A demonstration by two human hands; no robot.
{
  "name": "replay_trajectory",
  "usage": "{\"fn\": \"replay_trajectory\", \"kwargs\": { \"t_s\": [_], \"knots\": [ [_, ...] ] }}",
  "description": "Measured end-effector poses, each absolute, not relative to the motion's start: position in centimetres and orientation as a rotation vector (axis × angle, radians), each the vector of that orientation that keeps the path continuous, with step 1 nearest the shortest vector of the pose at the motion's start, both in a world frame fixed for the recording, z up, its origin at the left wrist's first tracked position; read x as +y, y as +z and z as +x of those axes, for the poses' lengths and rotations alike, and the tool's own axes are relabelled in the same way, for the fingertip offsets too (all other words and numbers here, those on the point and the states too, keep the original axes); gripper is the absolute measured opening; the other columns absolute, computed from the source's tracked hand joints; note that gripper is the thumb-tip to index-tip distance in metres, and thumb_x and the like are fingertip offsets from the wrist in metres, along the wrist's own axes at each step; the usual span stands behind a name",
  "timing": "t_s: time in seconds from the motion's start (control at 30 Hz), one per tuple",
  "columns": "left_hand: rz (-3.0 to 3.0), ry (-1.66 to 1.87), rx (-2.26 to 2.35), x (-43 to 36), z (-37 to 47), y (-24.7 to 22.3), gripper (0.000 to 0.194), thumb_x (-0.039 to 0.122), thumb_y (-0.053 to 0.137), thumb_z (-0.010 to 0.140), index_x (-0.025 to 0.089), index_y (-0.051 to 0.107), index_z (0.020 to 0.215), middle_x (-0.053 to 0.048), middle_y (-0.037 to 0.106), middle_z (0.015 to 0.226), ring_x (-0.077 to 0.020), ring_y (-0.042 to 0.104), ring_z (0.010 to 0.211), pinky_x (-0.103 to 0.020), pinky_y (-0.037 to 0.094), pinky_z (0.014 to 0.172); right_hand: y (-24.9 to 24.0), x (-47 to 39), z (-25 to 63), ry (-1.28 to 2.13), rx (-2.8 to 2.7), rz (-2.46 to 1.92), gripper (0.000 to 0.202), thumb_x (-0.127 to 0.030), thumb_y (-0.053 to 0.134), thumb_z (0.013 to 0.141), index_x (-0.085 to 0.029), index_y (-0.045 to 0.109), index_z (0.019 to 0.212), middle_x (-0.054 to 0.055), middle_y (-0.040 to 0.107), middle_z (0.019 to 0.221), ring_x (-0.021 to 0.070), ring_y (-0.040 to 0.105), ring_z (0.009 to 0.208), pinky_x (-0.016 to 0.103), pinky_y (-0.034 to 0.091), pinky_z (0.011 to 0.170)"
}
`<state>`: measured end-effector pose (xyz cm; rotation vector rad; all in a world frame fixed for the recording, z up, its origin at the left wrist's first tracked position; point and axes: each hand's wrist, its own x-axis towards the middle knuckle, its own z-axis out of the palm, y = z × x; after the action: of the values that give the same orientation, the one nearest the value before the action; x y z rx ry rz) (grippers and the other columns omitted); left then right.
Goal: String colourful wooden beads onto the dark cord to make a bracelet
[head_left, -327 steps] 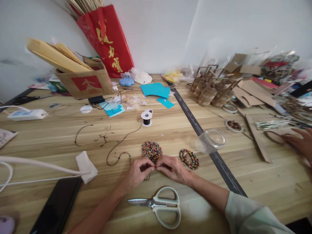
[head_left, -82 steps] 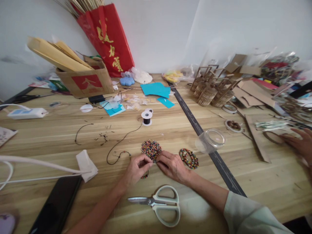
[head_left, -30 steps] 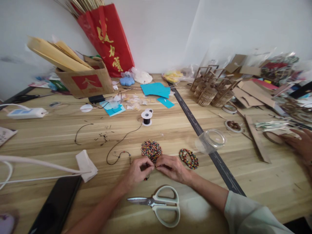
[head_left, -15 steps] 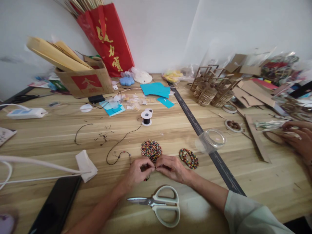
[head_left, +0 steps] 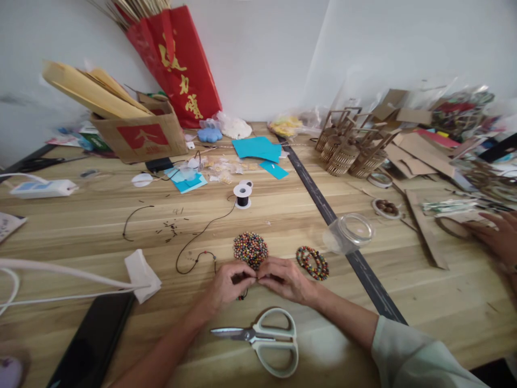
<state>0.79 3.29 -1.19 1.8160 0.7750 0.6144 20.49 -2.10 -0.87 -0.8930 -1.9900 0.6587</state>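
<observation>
My left hand pinches a thin black cord, thumb against forefinger. Fingertip to fingertip with it, my right hand is pinched on the same cord; the bit between them is tiny. A few small beads sit on the cord left of my left hand, and a short beaded end hangs below it. The cord runs back to a white spool wound with black. Just beyond my fingers lies a pile of multicoloured beads. A beaded bracelet rests right of my right hand. Scissors lie in front of my wrists.
A clear plastic jar stands to the right. Another person's hand is at the far right by a brown ring and a wooden strip. A black phone and white cables are at left. Cord scraps lie mid-left.
My two hands stay pinched together in nearly the same spot. The other person's hand at the far right has shifted slightly, its fingers lower and flatter.
</observation>
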Motion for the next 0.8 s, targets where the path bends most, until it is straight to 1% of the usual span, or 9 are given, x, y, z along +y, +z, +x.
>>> {"fn": "replay_trajectory", "kwargs": {
  "t_s": [0.27,0.37,0.57,0.7,0.8],
  "knots": [
    [1.77,0.582,0.822,3.33,0.85,-1.1,0.006,0.016,0.067,0.072,0.015,0.071,0.067,-0.002,0.069,0.065,-0.0137,0.06,0.063,-0.023,0.045,0.064,-1.54,-2.16,20.58,0.658,-2.002,-0.905,0.012,-0.024,0.055,0.096,-0.016,0.062,0.092,0.008,0.067,0.083,0.0152,0.063,0.076,0.025,0.052,0.069],
    [1.76,0.577,0.822,3.3,0.91,-1.04,0.006,0.016,0.067,0.072,0.015,0.071,0.067,-0.002,0.069,0.065,-0.0139,0.06,0.063,-0.023,0.045,0.064,-1.71,-2.16,20.56,0.655,-1.997,-0.905,0.011,-0.025,0.055,0.096,-0.016,0.061,0.093,0.007,0.068,0.083,0.0153,0.064,0.077,0.025,0.053,0.07],
    [1.742,0.558,0.83,3.18,0.93,-0.79,0.008,0.019,0.064,0.072,0.014,0.069,0.067,-0.002,0.067,0.065,-0.0136,0.058,0.063,-0.023,0.044,0.062,-1.46,-2.18,20.52,0.652,-2.017,-0.857,0.013,-0.024,0.051,0.098,-0.016,0.061,0.095,0.009,0.068,0.086,0.0162,0.064,0.081,0.027,0.054,0.074],
    [1.748,0.547,0.823,3.21,0.74,-0.88,0.013,0.021,0.059,0.075,0.014,0.069,0.075,-0.003,0.066,0.067,-0.0139,0.057,0.062,-0.023,0.044,0.06,-1.03,-2.25,20.66,0.654,-2.037,-0.878,0.015,-0.023,0.048,0.099,-0.016,0.061,0.096,0.009,0.066,0.088,0.0159,0.062,0.083,0.027,0.053,0.074],
    [1.751,0.57,0.802,3.29,0.53,-0.75,0.017,0.02,0.054,0.077,0.014,0.069,0.082,-0.005,0.07,0.076,-0.0163,0.061,0.071,-0.024,0.046,0.066,-0.81,-2.28,20.76,0.627,-2.047,-0.894,0.015,-0.022,0.047,0.099,-0.016,0.06,0.094,0.009,0.065,0.088,0.0158,0.061,0.083,0.027,0.052,0.074]
  ]
}}
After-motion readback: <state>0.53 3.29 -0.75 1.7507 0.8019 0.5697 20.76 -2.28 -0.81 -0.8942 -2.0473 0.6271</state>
